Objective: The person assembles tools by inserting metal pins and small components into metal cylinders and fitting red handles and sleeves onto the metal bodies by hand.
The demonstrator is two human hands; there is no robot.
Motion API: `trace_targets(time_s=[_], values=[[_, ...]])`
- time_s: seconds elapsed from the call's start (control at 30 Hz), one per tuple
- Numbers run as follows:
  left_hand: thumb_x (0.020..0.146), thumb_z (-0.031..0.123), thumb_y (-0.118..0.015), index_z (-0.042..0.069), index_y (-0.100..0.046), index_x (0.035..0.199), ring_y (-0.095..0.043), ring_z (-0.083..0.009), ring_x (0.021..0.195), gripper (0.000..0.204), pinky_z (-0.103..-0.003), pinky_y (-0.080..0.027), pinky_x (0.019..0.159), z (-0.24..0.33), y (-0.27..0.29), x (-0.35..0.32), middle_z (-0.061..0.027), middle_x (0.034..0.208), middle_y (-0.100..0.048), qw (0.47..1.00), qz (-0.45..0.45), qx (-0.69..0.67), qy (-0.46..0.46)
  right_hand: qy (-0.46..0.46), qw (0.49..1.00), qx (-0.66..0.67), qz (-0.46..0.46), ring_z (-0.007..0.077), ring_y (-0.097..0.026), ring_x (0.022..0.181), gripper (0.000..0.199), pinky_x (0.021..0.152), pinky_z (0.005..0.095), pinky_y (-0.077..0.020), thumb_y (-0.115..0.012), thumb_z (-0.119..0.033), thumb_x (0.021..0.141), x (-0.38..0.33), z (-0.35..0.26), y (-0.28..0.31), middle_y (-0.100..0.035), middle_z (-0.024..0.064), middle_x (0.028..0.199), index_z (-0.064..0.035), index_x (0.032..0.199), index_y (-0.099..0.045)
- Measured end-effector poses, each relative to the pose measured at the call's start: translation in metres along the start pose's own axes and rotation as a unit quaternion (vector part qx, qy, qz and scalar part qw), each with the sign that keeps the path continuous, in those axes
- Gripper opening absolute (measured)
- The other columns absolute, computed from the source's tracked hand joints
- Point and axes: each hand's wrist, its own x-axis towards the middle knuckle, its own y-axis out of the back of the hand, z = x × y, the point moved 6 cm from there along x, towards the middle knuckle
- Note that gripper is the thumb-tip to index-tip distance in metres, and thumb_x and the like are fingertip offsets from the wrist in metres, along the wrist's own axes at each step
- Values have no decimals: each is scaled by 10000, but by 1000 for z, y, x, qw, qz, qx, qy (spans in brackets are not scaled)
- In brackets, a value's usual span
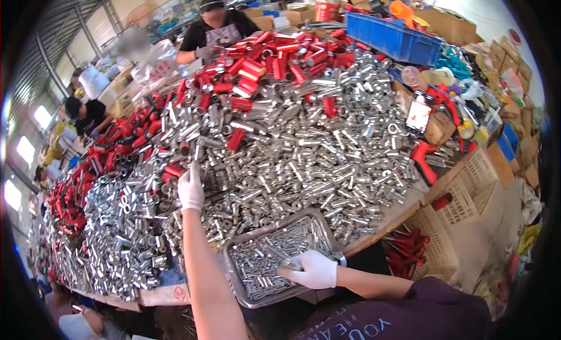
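Observation:
My left hand, in a white glove, reaches far into a heap of shiny metal parts. Its fingers are drawn together among the metal tubes; what they grip is too small to make out. Nearer to me, a metal tray full of small silvery pins and rods rests at the table's front edge. Over the tray's right side is my right hand, also white-gloved, with fingers curled closed at the small parts. A small metal piece seems to show at its fingertips, but its kind is unclear.
Red tubes cover the heap's far side, with red handles at the left. A blue crate and a phone are at the right. Beige plastic baskets stand below the table edge. A co-worker sits opposite.

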Motion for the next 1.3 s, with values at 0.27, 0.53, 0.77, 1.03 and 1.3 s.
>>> trace_targets(time_s=[0.27, 0.53, 0.77, 1.03, 1.3], values=[[879, 468, -565, 37, -686, 834, -627, -416, 806, 450, -436, -485, 739, 47, 0, -36, -256, 768, -626, 975, -18, 200, -95, -9, 1000, 11, 17, 370, -604, 629, 534, 625, 419, -471, -535, -493, 931, 1, 2, 1, -582, 205, 634, -12, 723, -640], [893, 282, -616, 73, -608, 1045, -576, -374, 1003, 258, -469, -482, 844, 107, -14, -3, -161, 1025, -615, 903, 140, 324, -244, 35, 998, -39, 36, 345, -539, 560, 540, 586, 421, -448, -515, -490, 943, 1, -3, 4, -546, 222, 615, 5, 746, -603], [871, 207, -646, 90, -605, 943, -562, -327, 1024, 143, -461, -422, 933, 106, -31, -6, -120, 993, -625, 894, 167, 287, -301, 28, 998, 51, 22, 236, -626, 595, 598, 618, 394, -479, -495, -541, 941, 7, 3, 0, -608, 97, 572, -20, 689, -644], [1028, 138, -442, 62, -415, 1111, -483, -129, 680, 116, -348, -495, 735, 152, 4, -193, -31, 768, -490, 964, -125, -181, -150, 246, 891, 344, 166, 130, -539, 809, 455, 730, 278, -430, -373, -367, 1053, -10, -1, 27, -614, 85, 955, -32, 772, -500], [899, 16, -607, -23, -494, 1300, -551, -184, 1057, 418, -319, -438, 942, 116, -4, -333, -99, 1160, -579, 941, -287, -171, 56, 227, 894, 361, 133, 170, -495, 941, 485, 854, 318, -396, -360, -459, 1041, -20, -21, 22, -562, 130, 1042, -52, 807, -483]])
